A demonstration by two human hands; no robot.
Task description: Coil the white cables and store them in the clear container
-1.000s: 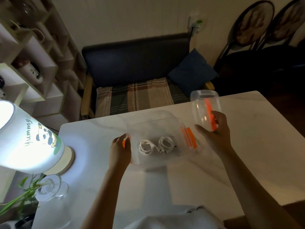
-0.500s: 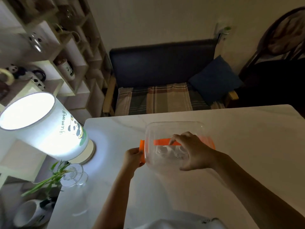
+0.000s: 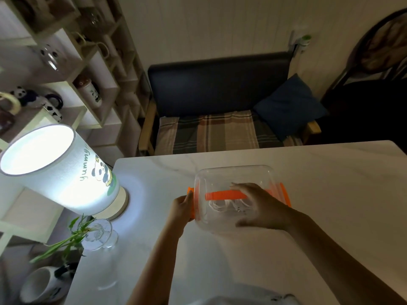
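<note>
The clear container (image 3: 222, 172) stands on the white table (image 3: 330, 183), with orange clips at its left and right ends. Its clear lid, crossed by an orange strip (image 3: 224, 195), lies on top of it. Two coiled white cables (image 3: 220, 205) show through the plastic inside. My left hand (image 3: 181, 209) grips the container's left end at the orange clip. My right hand (image 3: 262, 205) rests palm down on the lid, fingers spread over the orange strip.
A lit lamp with a panda print (image 3: 59, 170) stands at the table's left corner. A glass vase with a green plant (image 3: 97, 234) is just in front of it. A mug (image 3: 41, 285) sits lower left. A sofa (image 3: 220, 106) lies beyond the table.
One second ago my right hand held the lid up to the right of the container. The lid now lies on the container under that hand. My view has shifted left.
</note>
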